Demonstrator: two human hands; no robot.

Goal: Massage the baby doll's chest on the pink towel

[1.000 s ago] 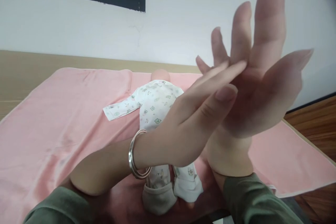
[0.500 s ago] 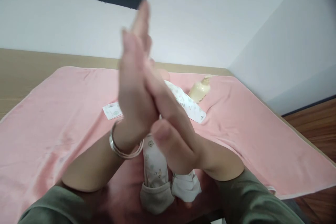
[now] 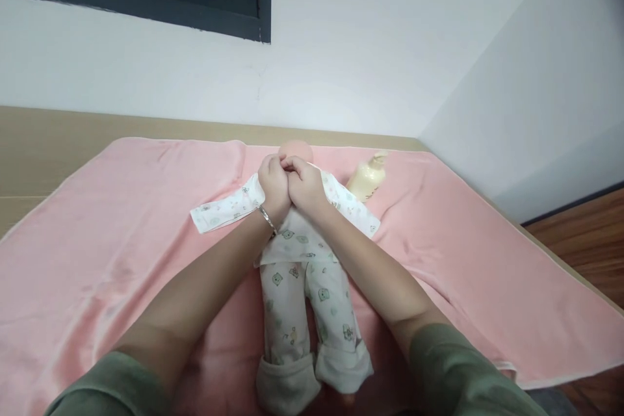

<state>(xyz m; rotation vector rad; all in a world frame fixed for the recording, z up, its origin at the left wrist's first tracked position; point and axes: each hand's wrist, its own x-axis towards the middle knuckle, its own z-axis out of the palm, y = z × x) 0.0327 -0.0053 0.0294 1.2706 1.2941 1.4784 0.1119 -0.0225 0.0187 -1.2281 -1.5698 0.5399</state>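
Observation:
A baby doll, as it looks, lies on its back in white printed clothes with turned-up trouser ends. Its bald head points away from me, and its face is hidden behind my hands. My left hand, with a silver bangle at the wrist, is curled at the doll's chin and neck. Beside it, touching, my right hand is cupped the same way. Both sets of fingers bend inward over the doll; their tips are partly hidden. A cream pump bottle lies tilted near the doll's right-hand sleeve in view.
The doll and bottle rest on a pink blanket spread over a light wooden surface. Behind stands a white wall with a dark barred window frame. A brown wooden panel shows at the right.
My palms were pressed together, raised in front of the camera. They have come apart at the fingers and moved down and forward onto the doll near its head.

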